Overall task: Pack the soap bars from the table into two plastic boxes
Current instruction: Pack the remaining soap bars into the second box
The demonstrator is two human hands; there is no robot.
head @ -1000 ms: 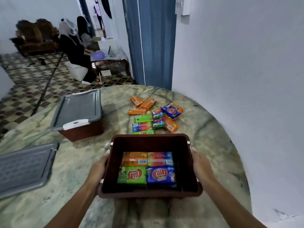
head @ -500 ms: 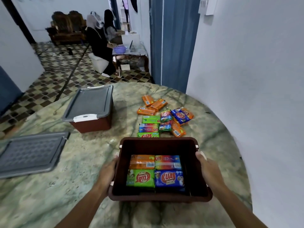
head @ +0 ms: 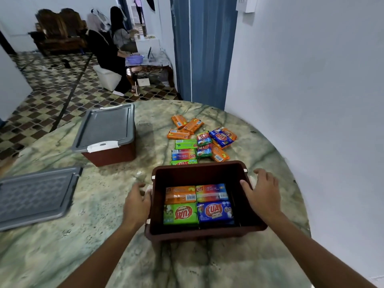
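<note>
1. Two hands flank the open box on the desk.
2. Left hand: at the box's 9 o'clock wall, palm against it, fingers curled round the outside near the white latch. This grip holds the box.
3. Right hand: at the box's 3 o'clock rim, fingers spread and nearly straight, thumb over the rim edge. This grip is relaxed and rests on the rim; it clasps nothing.
4. Box contents: four soap bars in a two-by-two layer on the floor of the box: orange bar at 10 o'clock, rainbow bar at 2 o'clock, green bar at 8 o'clock, blue bar at 4 o'clock. Adjacent bars touch.
5. Loose bars: a cluster on the desk at the box's 12 o'clock, just beyond its far wall.
6. Closed box: grey lid fitted, at 10 o'clock from the open box, well apart.
7. Spare lid: flat on the desk at 9 o'clock, near the desk edge.
</note>
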